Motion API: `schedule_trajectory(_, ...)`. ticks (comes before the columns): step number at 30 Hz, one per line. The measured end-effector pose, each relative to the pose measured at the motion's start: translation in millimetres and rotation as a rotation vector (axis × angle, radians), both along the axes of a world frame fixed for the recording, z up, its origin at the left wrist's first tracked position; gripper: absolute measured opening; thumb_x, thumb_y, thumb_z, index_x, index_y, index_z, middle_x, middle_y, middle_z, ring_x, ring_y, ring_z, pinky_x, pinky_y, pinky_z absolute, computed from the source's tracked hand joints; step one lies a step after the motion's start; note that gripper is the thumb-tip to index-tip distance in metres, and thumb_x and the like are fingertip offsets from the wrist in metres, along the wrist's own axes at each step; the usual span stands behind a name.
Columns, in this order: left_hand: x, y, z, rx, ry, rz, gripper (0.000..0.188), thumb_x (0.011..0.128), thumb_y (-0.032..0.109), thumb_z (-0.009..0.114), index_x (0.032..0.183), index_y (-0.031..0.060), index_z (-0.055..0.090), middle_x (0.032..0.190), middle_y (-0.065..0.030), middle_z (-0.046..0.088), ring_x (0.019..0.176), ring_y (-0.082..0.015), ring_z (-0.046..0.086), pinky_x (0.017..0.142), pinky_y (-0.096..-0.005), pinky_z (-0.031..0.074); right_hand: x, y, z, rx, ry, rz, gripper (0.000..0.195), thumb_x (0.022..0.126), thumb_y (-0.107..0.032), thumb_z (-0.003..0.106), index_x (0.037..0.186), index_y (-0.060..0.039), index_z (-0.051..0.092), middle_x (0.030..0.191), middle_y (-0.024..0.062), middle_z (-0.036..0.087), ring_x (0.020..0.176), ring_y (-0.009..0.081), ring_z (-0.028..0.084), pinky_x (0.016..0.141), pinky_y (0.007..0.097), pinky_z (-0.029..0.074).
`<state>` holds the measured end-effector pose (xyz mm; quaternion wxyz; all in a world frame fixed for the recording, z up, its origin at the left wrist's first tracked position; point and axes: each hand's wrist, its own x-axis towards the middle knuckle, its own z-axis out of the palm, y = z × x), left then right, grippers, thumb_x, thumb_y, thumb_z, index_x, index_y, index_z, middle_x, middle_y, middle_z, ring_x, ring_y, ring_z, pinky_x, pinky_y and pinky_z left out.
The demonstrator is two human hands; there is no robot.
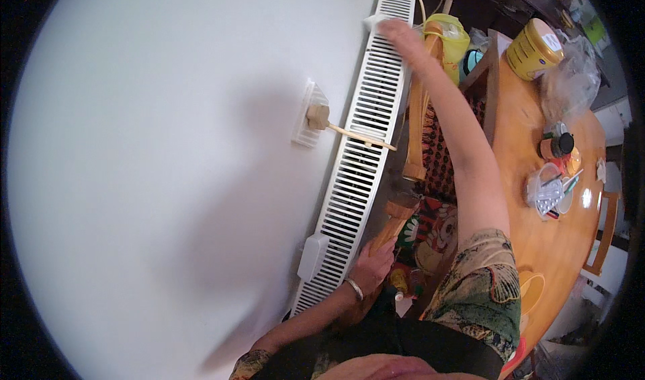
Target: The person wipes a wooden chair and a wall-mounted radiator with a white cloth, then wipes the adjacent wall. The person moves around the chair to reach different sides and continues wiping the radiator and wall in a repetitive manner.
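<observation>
My right hand (400,35) reaches to the far part of a white panel radiator (360,168), its fingers closed around a white cloth or tissue (375,21) that touches the top grille. The hand is slightly blurred. Near the body, my left hand (374,261), with a bracelet at the wrist, grips the end of a wooden chair back (390,229) beside the radiator. A beige plug (318,116) sits in a wall socket strip, and its cord crosses the grille. At the radiator's near end is a white plastic box (313,257).
A second wooden chair (416,128) stands close along the radiator, with a yellow plastic bag (448,32) at its far end. On the right, a wooden table (529,239) carries a gold tin (534,50), a clear plastic bag, jars and a tub of small items.
</observation>
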<state>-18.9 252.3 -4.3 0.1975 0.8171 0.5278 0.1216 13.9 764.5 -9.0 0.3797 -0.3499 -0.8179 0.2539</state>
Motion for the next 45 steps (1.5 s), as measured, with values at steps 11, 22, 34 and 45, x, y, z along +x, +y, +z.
schedule_trajectory(11, 0.0, 5.1, 9.5, 0.04, 0.035, -0.008, 0.034, 0.077, 0.011, 0.056, 0.107, -0.0022, 0.063, 0.131, -0.0157, 0.052, 0.128, -0.0226, 0.044, 0.092, -0.0512, 0.041, -21.4, 26.6, 3.9, 0.48, -0.384, -0.123, 0.031, 0.086, -0.007, 0.045, 0.113, -0.0114, 0.06, 0.122, 0.0085, 0.055, 0.118, 0.0281, 0.05, 0.096, 0.0388, 0.045)
schedule_trajectory(22, 0.5, 7.1, 8.7, 0.035, 0.005, -0.016, 0.026, 0.077, 0.012, 0.057, 0.098, -0.0001, 0.066, 0.124, -0.0141, 0.057, 0.127, -0.0225, 0.045, 0.097, -0.0527, 0.04, 7.1, 89.4, -10.7, 0.423, -0.438, -0.327, 0.031, 0.083, -0.004, 0.052, 0.114, -0.0056, 0.058, 0.122, 0.0124, 0.056, 0.114, 0.0313, 0.052, 0.094, 0.0375, 0.047)
schedule_trajectory(34, -0.1, 11.4, 15.0, 0.038, 0.11, -0.067, 0.025, 0.077, 0.01, 0.056, 0.096, -0.0021, 0.065, 0.126, -0.0172, 0.055, 0.126, -0.0233, 0.045, 0.097, -0.0493, 0.043, -15.7, 143.3, -16.2, 0.671, -0.848, -0.18, 0.036, 0.086, -0.02, 0.052, 0.121, -0.0098, 0.056, 0.133, 0.0096, 0.048, 0.123, 0.0269, 0.044, 0.108, 0.0429, 0.03)
schedule_trajectory(45, 3.7, 19.9, 23.7, 0.104, 0.08, 0.016, 0.016, 0.078, 0.0, 0.061, 0.094, -0.0019, 0.066, 0.129, -0.0155, 0.052, 0.122, -0.0198, 0.048, 0.099, -0.0433, 0.047, 11.7, 176.6, -48.8, 0.647, -0.418, -0.623, 0.026, 0.083, -0.009, 0.046, 0.107, -0.0036, 0.056, 0.111, 0.0171, 0.056, 0.108, 0.0361, 0.05, 0.093, 0.0452, 0.041)
